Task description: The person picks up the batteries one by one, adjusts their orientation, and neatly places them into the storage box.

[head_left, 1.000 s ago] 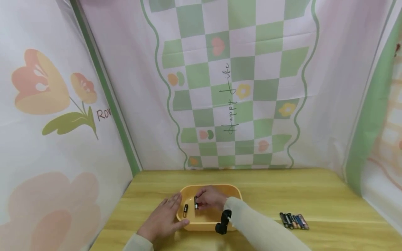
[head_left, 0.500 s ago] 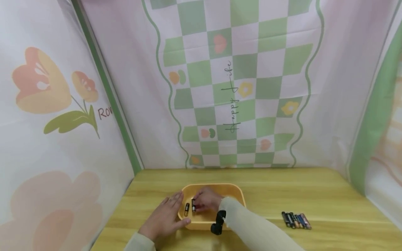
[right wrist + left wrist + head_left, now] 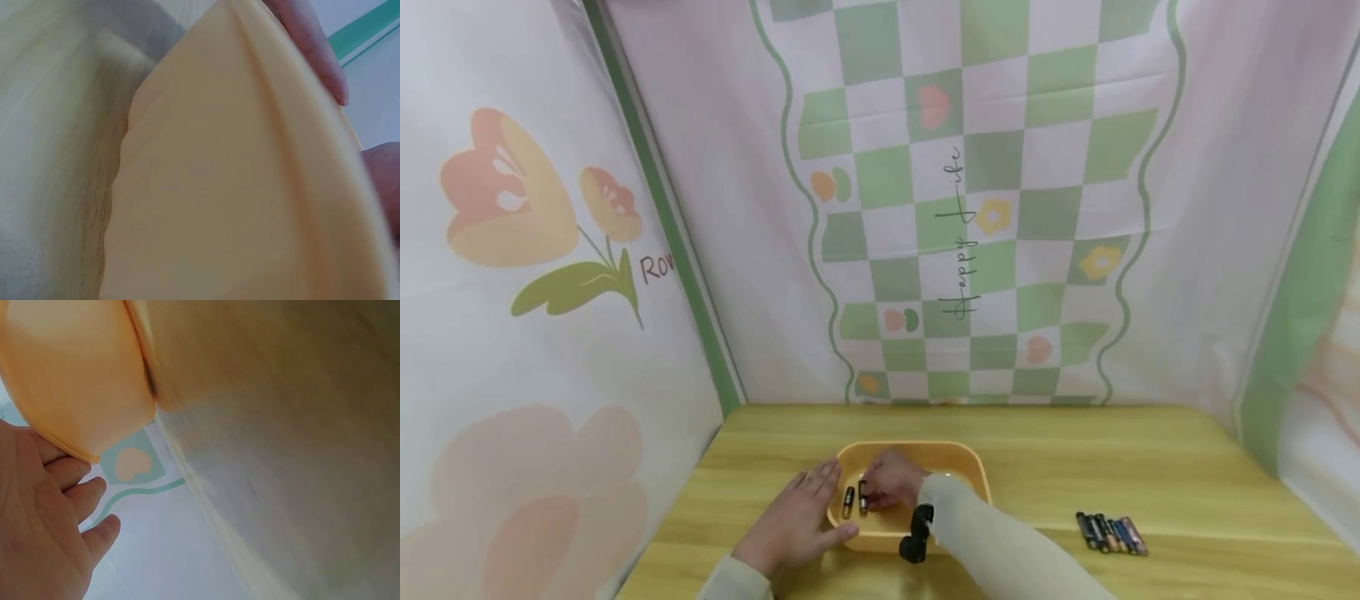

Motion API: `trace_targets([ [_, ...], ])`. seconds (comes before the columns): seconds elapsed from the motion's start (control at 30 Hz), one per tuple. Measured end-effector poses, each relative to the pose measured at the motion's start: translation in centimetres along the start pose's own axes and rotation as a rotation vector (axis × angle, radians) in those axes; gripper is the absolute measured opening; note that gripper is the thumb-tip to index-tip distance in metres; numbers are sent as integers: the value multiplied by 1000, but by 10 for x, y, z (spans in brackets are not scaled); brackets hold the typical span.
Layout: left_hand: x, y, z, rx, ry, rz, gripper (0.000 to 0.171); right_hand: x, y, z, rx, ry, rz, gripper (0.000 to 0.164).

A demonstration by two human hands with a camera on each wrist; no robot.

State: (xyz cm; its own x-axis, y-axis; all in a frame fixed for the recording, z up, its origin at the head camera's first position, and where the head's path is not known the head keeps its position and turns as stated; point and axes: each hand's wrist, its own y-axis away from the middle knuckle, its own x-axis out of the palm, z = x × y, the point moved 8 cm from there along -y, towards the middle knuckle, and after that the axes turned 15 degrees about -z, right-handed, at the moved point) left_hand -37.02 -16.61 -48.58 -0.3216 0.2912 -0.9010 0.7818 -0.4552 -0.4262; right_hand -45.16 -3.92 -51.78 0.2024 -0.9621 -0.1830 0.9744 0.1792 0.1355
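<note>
A yellow-orange plastic basin point(image 3: 970, 463) stands on the table, its outer wall point(image 3: 81, 375) filling the upper left of the left wrist view. My left hand point(image 3: 793, 521) rests against its left rim with the fingers extended. Inside the basin, my right hand point(image 3: 895, 479) pinches a dark battery point(image 3: 862, 497) with a silvery lower end. Just left of that lies a second battery point(image 3: 847, 502), black with a gold end, roughly parallel to it. In the right wrist view the basin's side wall point(image 3: 206, 187) hides the right fingers and both batteries.
A side-by-side row of several batteries point(image 3: 1111, 533) lies on the wood-grain table point(image 3: 1037, 450) to the right, beyond the right sleeve. Printed cloth hangings point(image 3: 775, 350) enclose the table at the back and sides. A black wrist camera point(image 3: 917, 533) overlaps the basin's front rim.
My right hand has moved slightly left with its battery, bringing it nearer the battery lying in the basin. My left hand keeps its place on the rim; the head view has shifted a little.
</note>
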Motion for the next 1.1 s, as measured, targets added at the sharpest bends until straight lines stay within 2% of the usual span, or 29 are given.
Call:
trace_targets([
  [0.33, 1, 0, 0, 25, -18, -26, 87, 4, 6, 7, 51, 54, -53, 6],
  [0.53, 1, 1, 0, 16, -11, -23, 87, 7, 5, 7, 84, 104, -100, 6],
  [0.73, 2, 3, -1, 16, -13, -37, 88, 8, 0, 3, 60, 193, -119, 4],
  [0.9, 0, 2, -2, 19, -14, -53, 87, 8, -1, 5, 26, 198, -114, 4],
  [1.1, 5, -4, -7, 21, 25, -21, 87, -5, 7, 6, 29, 271, -120, 6],
])
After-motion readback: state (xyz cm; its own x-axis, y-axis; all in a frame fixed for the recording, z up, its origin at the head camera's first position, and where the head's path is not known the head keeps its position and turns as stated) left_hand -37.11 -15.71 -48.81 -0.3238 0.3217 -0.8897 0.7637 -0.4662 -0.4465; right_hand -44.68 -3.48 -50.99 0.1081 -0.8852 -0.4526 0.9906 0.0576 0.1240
